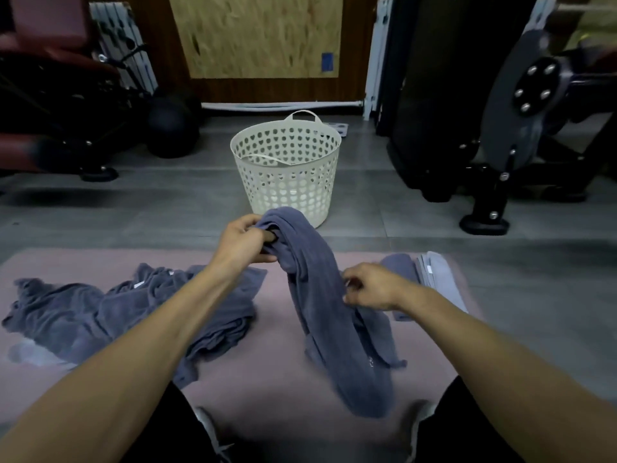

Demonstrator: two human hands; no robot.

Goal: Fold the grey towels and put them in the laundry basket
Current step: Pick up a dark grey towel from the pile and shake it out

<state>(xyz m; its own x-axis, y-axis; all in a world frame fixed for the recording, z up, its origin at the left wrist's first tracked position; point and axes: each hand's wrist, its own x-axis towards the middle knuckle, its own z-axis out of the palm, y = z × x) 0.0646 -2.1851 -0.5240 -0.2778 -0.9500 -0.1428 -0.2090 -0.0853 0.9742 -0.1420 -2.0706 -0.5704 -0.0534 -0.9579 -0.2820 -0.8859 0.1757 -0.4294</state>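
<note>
Grey tiled floor (173, 208), pink mat (267, 379), plywood panel (257, 35), dark gym machines (500, 111).

A pink mat (273, 372) on the grey floor (133, 212) holds crumpled towels (100, 315) and a folded stack (434, 279); the basket (287, 175) sits on the floor.

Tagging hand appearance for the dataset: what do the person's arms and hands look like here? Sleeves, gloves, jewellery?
Both forearms are bare up to the frame edge, no sleeves visible. The left hand and right hand wear no gloves; no watch, rings or markings are visible.
</note>
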